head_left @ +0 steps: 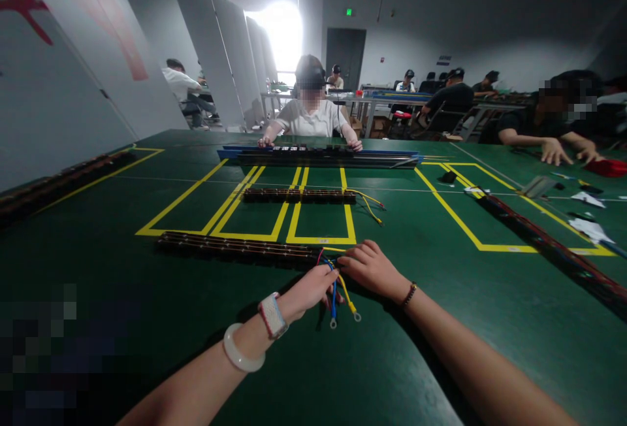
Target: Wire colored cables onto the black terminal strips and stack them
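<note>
So the long wired strip (235,248) lies right in front of you, and the coloured leads (347,293) come off its right end. Your left hand (313,287) looks closed around those leads; your right hand (368,269) is curled in against them, but I can't tell if it's actually pinching anything. I'd guess the strip is fairly stiff and light-ish, the leads bendy. Best hold is the insulated part near the strip's end; I wouldn't yank on the ring terminals (357,316), those joints could be fragile.

Beyond the strip there's a shorter strip (300,196) with its own yellow wires, then long blue-edged rails (323,157) in front of a seated person (313,115). Off to its right there's a dark cable bundle (543,236). Only your own wrists crowd the leads, and they'd probably hide the ends from you.
</note>
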Available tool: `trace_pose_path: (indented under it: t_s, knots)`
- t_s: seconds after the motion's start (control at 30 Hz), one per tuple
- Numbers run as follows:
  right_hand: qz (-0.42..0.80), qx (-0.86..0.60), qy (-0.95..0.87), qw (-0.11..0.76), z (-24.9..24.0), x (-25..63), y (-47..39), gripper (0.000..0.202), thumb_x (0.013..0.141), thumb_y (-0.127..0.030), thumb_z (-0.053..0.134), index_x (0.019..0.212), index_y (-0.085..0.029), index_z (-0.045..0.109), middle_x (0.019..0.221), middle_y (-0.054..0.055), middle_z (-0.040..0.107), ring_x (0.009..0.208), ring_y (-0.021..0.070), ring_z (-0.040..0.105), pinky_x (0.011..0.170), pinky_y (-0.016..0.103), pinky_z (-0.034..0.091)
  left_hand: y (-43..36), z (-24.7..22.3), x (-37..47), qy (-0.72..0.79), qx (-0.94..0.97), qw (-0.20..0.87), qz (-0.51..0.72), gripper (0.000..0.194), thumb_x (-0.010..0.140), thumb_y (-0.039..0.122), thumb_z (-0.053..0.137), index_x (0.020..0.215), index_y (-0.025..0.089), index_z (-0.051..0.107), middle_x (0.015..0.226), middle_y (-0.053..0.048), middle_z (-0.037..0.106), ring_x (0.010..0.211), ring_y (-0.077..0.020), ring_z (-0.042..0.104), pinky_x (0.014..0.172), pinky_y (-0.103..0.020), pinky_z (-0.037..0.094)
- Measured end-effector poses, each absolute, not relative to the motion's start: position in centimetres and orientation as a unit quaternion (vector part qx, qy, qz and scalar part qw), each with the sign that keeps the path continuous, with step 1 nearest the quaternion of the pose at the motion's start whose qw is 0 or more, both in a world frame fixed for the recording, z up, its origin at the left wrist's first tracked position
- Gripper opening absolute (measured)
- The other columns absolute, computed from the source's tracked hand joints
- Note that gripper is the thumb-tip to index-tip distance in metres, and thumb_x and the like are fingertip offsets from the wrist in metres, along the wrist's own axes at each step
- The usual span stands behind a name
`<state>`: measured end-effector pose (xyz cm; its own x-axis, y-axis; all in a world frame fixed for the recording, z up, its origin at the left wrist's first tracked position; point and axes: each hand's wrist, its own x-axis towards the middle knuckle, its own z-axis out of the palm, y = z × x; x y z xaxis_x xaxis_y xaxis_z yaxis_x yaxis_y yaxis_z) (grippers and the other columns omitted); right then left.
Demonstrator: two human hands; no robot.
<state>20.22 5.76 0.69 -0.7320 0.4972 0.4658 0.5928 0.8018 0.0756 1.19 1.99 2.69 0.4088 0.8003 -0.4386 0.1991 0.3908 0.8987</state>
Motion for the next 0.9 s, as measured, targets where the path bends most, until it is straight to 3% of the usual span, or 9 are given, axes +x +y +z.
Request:
trace_pose_path:
  t_s: [0.2, 0.53, 0.9]
  knots:
    - [-0.137, -0.187, -0.954, 0.190, 1.2, 20.4, 5.4, 0.028, 0.094, -0.021, 0.043, 0.118, -0.021, 0.056, 0.096, 0.006, 0.065, 0.091, 0.0163, 0.055, 0.089, 0.034, 0.039, 2.3, 1.9, 0.9, 0.469, 0.499, 0.696, 0.215, 0.023, 0.091, 0.038, 0.037, 0.092, 0.016, 0.043, 0.074, -0.001, 0.059, 0.057, -0.0111, 0.061, 0.060, -0.027, 0.048]
    - [-0.207, -0.149, -0.959, 0.123, 1.5, 20.9, 5.7, 0.030, 0.095, -0.016, 0.039, 0.122, -0.018, 0.052, 0.097, 0.006, 0.065, 0.091, 0.0169, 0.057, 0.087, 0.035, 0.043, 2.2, 2.5, 0.8, 0.477, 0.515, 0.687, 0.185, 0.016, 0.092, 0.023, 0.027, 0.090, 0.016, 0.040, 0.062, 0.002, 0.057, 0.049, -0.0100, 0.057, 0.054, -0.025, 0.046]
    - [-0.128, -0.186, -0.958, 0.174, 0.9, 21.0, 5.8, 0.031, 0.095, -0.019, 0.040, 0.122, -0.023, 0.054, 0.092, 0.006, 0.065, 0.083, 0.0155, 0.056, 0.081, 0.033, 0.043, 3.1, 0.7, 0.3, 0.472, 0.588, 0.632, 0.180, 0.021, 0.093, 0.033, 0.032, 0.085, 0.016, 0.043, 0.060, 0.001, 0.058, 0.045, -0.0106, 0.057, 0.046, -0.022, 0.044]
